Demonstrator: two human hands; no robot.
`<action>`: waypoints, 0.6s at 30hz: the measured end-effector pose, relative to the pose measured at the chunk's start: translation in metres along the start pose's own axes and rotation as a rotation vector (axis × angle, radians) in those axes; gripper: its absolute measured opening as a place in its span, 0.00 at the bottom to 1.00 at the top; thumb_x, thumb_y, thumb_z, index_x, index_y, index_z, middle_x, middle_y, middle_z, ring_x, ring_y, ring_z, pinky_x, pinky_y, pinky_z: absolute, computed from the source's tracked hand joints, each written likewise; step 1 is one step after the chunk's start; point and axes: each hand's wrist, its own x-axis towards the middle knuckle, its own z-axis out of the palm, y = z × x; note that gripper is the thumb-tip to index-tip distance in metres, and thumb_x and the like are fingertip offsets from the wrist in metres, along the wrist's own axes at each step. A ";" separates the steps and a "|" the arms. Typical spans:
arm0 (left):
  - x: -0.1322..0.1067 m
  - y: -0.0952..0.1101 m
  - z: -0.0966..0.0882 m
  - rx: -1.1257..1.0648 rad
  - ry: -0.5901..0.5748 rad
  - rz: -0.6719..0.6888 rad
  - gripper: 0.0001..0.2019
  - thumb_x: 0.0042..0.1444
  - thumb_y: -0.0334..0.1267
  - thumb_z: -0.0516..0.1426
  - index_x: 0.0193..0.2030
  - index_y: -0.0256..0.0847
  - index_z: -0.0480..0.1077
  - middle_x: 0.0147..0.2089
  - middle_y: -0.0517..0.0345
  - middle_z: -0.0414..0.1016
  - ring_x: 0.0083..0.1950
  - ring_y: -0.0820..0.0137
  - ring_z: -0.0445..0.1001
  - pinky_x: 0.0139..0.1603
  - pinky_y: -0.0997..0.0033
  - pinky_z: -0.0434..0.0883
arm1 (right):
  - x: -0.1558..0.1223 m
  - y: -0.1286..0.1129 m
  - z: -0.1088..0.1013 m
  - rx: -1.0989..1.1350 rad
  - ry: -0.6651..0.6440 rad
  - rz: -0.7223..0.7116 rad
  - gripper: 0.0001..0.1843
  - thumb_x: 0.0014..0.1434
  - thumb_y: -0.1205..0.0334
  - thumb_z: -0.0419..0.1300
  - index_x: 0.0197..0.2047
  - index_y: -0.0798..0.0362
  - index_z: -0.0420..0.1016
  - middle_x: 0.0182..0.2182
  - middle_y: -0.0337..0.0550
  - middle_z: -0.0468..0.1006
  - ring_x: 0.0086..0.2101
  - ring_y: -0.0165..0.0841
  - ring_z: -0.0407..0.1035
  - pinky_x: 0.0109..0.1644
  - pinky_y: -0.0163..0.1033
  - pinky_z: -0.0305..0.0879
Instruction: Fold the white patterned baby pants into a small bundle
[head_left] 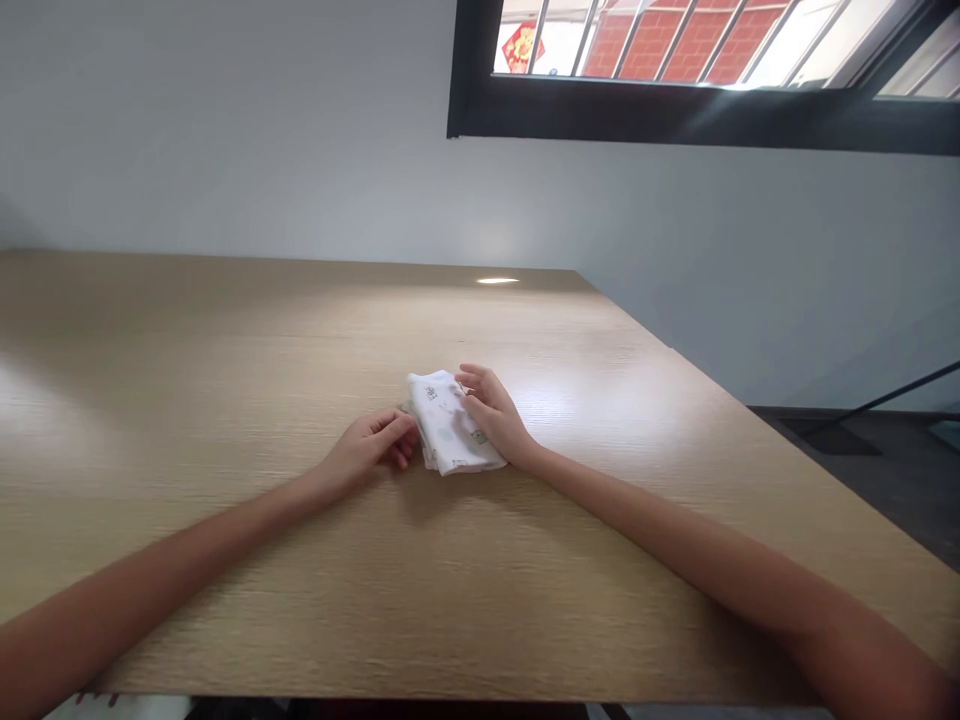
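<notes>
A small white cloth [444,425] with a sparse printed pattern lies folded into a thick, roughly rectangular stack on the table. At its left edge is my left hand [379,438], the fingers curled in and the thumb against the layered side, closed on that edge. My right hand [496,412] rests over the right side of the cloth, its fingers apart and slightly bent. The palm hides part of the cloth's right edge.
The light wooden table [225,400] runs to a grey wall [225,130] at the back. Its right edge slants down toward a dark floor [870,470]. A dark-framed, barred window [675,110] is above. A thin dark rod [892,395] stands off the right side.
</notes>
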 end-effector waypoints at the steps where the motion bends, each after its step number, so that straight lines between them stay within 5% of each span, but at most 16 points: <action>1: 0.000 0.000 -0.001 -0.036 0.000 0.014 0.17 0.54 0.50 0.54 0.31 0.35 0.65 0.30 0.58 0.67 0.30 0.73 0.68 0.31 0.73 0.67 | -0.005 -0.003 0.004 -0.009 -0.017 -0.007 0.22 0.53 0.56 0.54 0.51 0.51 0.59 0.50 0.49 0.63 0.48 0.38 0.61 0.50 0.47 0.61; 10: -0.001 -0.004 -0.003 -0.045 0.069 0.089 0.14 0.51 0.46 0.58 0.32 0.35 0.63 0.27 0.62 0.66 0.28 0.77 0.65 0.29 0.78 0.63 | -0.030 -0.019 0.018 -0.314 -0.192 -0.250 0.41 0.48 0.40 0.60 0.60 0.46 0.50 0.59 0.47 0.45 0.59 0.43 0.41 0.60 0.51 0.47; 18: -0.001 -0.001 0.000 -0.056 0.050 0.134 0.11 0.52 0.43 0.54 0.31 0.37 0.62 0.25 0.63 0.65 0.27 0.75 0.66 0.29 0.75 0.64 | -0.026 -0.016 0.021 -0.477 -0.232 -0.499 0.26 0.57 0.55 0.51 0.58 0.51 0.53 0.55 0.47 0.57 0.58 0.39 0.43 0.61 0.50 0.44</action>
